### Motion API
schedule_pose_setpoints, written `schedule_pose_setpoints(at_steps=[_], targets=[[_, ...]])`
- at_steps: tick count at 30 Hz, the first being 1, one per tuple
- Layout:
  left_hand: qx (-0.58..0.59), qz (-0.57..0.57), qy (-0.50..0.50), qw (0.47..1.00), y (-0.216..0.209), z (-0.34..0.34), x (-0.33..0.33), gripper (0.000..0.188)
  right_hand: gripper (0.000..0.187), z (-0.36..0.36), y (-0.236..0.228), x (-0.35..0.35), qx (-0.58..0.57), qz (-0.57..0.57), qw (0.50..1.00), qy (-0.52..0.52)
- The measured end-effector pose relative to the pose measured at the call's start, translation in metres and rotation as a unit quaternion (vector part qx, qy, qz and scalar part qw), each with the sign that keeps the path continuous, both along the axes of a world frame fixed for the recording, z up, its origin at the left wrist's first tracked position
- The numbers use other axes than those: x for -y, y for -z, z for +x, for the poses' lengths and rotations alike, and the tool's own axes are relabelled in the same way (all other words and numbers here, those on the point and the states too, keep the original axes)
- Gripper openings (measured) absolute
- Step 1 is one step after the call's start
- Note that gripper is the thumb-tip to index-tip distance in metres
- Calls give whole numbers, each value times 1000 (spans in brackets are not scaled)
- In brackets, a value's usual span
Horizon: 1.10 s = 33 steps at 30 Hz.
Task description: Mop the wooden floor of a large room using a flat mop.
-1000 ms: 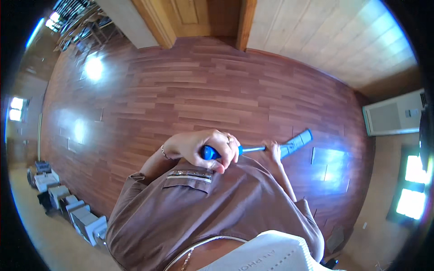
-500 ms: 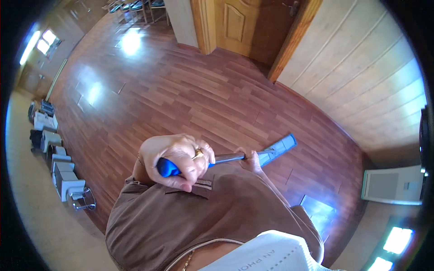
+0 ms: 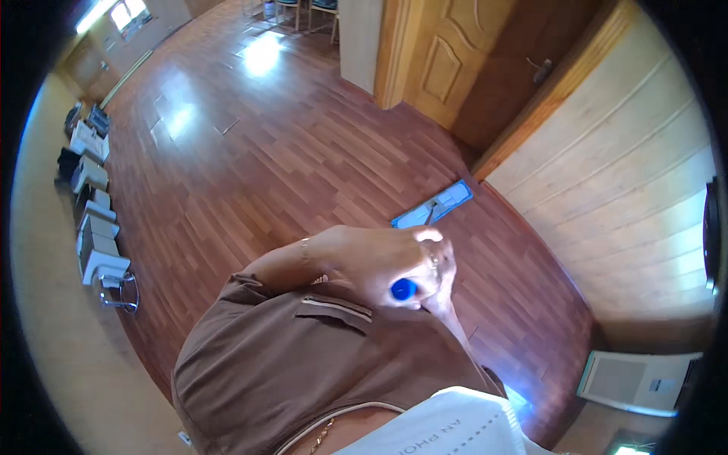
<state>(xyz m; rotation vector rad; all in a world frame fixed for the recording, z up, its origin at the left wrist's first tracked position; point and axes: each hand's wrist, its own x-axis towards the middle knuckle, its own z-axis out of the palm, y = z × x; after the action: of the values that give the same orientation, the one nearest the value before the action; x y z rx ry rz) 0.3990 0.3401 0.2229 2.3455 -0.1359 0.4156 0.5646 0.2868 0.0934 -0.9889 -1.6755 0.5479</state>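
Observation:
A flat mop with a blue rectangular head [image 3: 453, 199] rests on the wood-plank floor, just short of the door frame. Its pole runs back toward me and ends in a blue grip [image 3: 404, 289], seen almost end-on. My left hand [image 3: 383, 262] is closed around this top grip, its arm stretched across my chest. Lower on the pole, my right hand [image 3: 442, 297] is mostly covered by the left one; only its edge and wrist show, in line with a hold on the pole.
A panelled wooden door [image 3: 485, 61] in a light frame stands ahead right, beside a pale panelled wall [image 3: 591, 182]. White box-like appliances [image 3: 98, 243] and a metal-framed stool [image 3: 120, 292] line the left wall. A white unit [image 3: 641, 381] stands at right; chairs [image 3: 303, 11] are far off.
The mop head has slid forward and slightly left, toward the door frame. My left hand has swung right, bringing the grip in front of my right hand. My view has turned a little.

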Motion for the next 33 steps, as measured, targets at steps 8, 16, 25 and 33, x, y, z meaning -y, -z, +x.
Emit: schedule_pose_setpoints(at_steps=[8, 16, 25, 33], targets=[[31, 126, -229, 965, 91, 30, -7, 93, 19, 28, 52, -17, -61, -27, 991, 119], [-85, 19, -280, 956, 154, 27, -32, 102, 8, 42, 16, -16, 50, -20, 985, 163], [-3, 66, -245, 967, 238, 114, -17, 74, 13, 43, -72, 91, 179, 2, 960, 215], [-56, -44, 27, 997, 181, 166, 50, 27, 26, 113, -138, 178, 128, 129, 954, 238]])
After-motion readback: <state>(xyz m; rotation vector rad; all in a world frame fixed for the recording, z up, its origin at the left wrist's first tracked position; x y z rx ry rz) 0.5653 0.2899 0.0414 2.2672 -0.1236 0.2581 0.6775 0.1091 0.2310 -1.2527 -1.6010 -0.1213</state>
